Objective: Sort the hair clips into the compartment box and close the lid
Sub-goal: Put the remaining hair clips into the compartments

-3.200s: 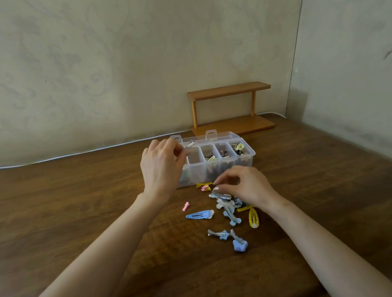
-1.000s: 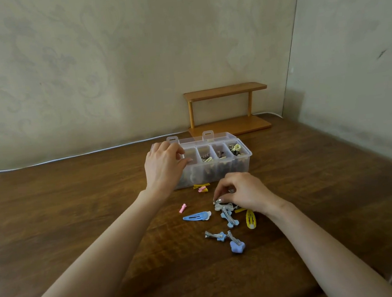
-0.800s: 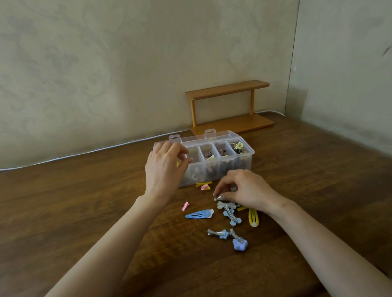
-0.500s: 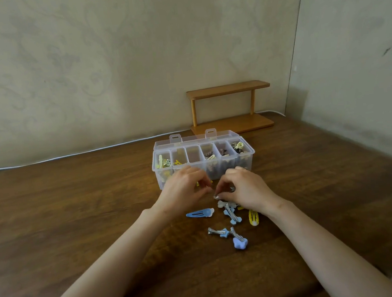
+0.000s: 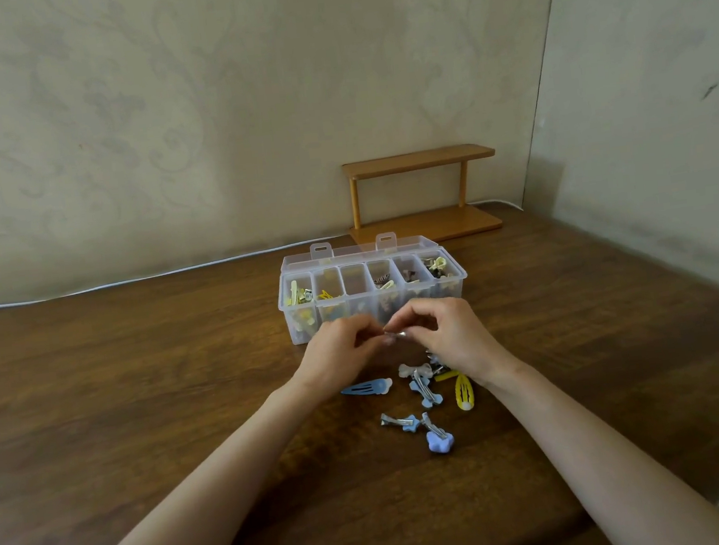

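Toward far edge of surface [image 5: 139, 384]: compartment box [image 5: 455, 289], clear plastic, lid [image 5: 360, 252] swung back and open behind it.
Compartments: six in a row; clips visible in five, third from left seemingly bare.
Left hand [image 5: 341, 349]: grip closed, fingertips pinching silver clip [image 5: 396, 335] just in front of box's near wall.
Right hand [image 5: 448, 334]: grip closed on same silver clip from opposite side.
Loose pile, mid-surface toward near edge: blue snap clip [image 5: 365, 388], pale bone clip [image 5: 412, 371], yellow snap clip [image 5: 464, 391], blue star clip [image 5: 402, 422], blue flower clip [image 5: 439, 440]; a few more partly hidden by right wrist.
Progress, by judgement: good share already boxed, sorting unfinished.
Remaining: held clip to drop in; loose pile to sort; lid to shut.
Far right corner: wooden shelf [image 5: 422, 194], apart from task.
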A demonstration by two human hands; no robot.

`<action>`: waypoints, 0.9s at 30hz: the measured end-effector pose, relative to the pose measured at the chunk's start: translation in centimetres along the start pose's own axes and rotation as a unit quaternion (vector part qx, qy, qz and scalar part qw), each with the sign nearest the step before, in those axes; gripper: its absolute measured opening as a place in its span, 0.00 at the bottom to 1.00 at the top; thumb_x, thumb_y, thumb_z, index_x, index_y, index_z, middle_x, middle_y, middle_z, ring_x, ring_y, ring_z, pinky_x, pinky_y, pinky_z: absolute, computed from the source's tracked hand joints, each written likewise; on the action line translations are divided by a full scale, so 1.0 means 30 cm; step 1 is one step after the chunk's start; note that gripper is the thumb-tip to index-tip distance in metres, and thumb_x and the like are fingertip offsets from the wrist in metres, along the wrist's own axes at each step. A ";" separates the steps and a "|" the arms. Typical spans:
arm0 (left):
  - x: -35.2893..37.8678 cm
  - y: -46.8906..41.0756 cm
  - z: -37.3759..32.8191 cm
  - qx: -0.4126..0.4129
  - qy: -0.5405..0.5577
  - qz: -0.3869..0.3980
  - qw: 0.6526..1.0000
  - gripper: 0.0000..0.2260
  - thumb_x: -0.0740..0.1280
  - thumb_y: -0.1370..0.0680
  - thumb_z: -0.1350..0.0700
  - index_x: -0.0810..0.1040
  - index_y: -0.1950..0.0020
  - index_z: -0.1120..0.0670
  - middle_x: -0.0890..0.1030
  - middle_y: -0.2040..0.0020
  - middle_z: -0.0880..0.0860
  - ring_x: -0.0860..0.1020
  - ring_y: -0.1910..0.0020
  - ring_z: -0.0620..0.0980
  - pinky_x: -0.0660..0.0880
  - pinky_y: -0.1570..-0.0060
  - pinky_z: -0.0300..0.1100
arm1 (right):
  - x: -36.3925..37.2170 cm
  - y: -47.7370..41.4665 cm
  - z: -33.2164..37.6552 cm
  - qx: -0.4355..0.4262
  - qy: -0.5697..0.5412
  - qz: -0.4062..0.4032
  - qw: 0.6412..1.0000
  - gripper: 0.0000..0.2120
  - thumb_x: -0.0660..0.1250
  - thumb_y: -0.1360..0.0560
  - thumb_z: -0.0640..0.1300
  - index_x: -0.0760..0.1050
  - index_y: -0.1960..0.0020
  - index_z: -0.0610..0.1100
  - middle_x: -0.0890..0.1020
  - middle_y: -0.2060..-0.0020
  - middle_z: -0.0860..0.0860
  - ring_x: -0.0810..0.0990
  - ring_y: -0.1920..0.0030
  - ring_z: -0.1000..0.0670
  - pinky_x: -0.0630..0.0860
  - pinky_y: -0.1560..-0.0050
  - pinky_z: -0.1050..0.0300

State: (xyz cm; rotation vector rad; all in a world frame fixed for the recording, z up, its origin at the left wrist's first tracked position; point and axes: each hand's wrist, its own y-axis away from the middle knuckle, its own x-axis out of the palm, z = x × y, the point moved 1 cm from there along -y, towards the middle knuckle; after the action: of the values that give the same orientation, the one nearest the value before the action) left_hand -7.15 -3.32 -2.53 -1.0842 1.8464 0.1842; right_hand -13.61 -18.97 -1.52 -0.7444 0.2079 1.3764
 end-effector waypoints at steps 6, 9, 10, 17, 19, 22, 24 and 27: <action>-0.009 0.001 -0.003 0.018 0.004 -0.032 0.999 0.08 0.65 0.24 0.50 0.79 0.51 0.53 0.80 0.58 0.48 0.77 0.60 0.44 0.75 0.60 0.40 | 0.001 -0.003 0.000 -0.022 -0.012 -0.029 0.999 0.09 0.69 0.27 0.35 0.79 0.50 0.45 0.81 0.57 0.54 0.79 0.53 0.58 0.77 0.50 0.63; -0.025 0.001 -0.016 0.026 -0.014 -0.065 0.997 0.06 0.65 0.23 0.52 0.78 0.53 0.53 0.79 0.59 0.47 0.76 0.62 0.43 0.74 0.62 0.38 | 0.001 -0.003 -0.002 -0.019 -0.014 -0.042 0.999 0.11 0.70 0.28 0.35 0.77 0.48 0.45 0.81 0.57 0.52 0.79 0.54 0.57 0.77 0.51 0.63; -0.037 -0.004 -0.015 0.020 -0.024 -0.092 0.995 0.06 0.64 0.23 0.52 0.78 0.53 0.53 0.79 0.59 0.46 0.76 0.62 0.42 0.74 0.63 0.36 | -0.001 -0.004 -0.001 -0.010 -0.013 -0.043 0.999 0.12 0.71 0.29 0.36 0.77 0.47 0.45 0.81 0.57 0.52 0.80 0.54 0.56 0.77 0.52 0.62; -0.143 -0.118 0.024 -0.040 -0.163 -0.238 0.957 0.08 0.65 0.24 0.49 0.78 0.53 0.53 0.80 0.54 0.50 0.75 0.53 0.49 0.74 0.59 0.45 | -0.046 0.006 0.012 0.050 0.084 0.160 0.982 0.09 0.76 0.34 0.48 0.79 0.55 0.50 0.79 0.55 0.55 0.77 0.51 0.56 0.76 0.47 0.54; -0.141 -0.150 0.024 -0.048 -0.186 -0.214 0.958 0.10 0.65 0.24 0.48 0.79 0.50 0.53 0.80 0.51 0.51 0.74 0.50 0.50 0.73 0.55 0.45 | -0.058 0.010 0.014 0.060 0.076 0.201 0.975 0.09 0.76 0.33 0.48 0.80 0.54 0.51 0.78 0.56 0.55 0.77 0.51 0.57 0.75 0.45 0.54; -0.123 -0.163 0.019 -0.054 -0.179 -0.185 0.965 0.13 0.65 0.24 0.47 0.77 0.44 0.53 0.79 0.47 0.52 0.73 0.46 0.51 0.72 0.48 0.46 | -0.060 0.012 0.009 0.056 0.087 0.227 0.968 0.09 0.75 0.33 0.48 0.81 0.53 0.52 0.77 0.56 0.57 0.74 0.49 0.57 0.72 0.45 0.56; -0.110 -0.144 0.017 -0.032 -0.173 -0.197 0.964 0.12 0.64 0.23 0.49 0.76 0.43 0.54 0.79 0.47 0.53 0.73 0.45 0.51 0.73 0.48 0.46 | -0.053 0.011 0.005 0.054 0.095 0.227 0.968 0.09 0.75 0.33 0.47 0.81 0.53 0.54 0.76 0.55 0.57 0.73 0.49 0.57 0.72 0.45 0.56; -0.104 -0.098 0.017 0.038 -0.194 -0.223 0.954 0.09 0.65 0.24 0.53 0.76 0.46 0.55 0.79 0.49 0.54 0.74 0.47 0.52 0.72 0.51 0.45 | -0.044 0.008 0.005 0.049 0.103 0.218 0.969 0.09 0.76 0.33 0.48 0.81 0.54 0.55 0.76 0.53 0.56 0.74 0.49 0.56 0.74 0.44 0.51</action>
State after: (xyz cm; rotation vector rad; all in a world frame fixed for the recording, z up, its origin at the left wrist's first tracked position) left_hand -4.16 -2.93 0.55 -1.2794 1.2173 0.0527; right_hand -14.16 -19.96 -0.78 -0.7878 0.6309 1.6882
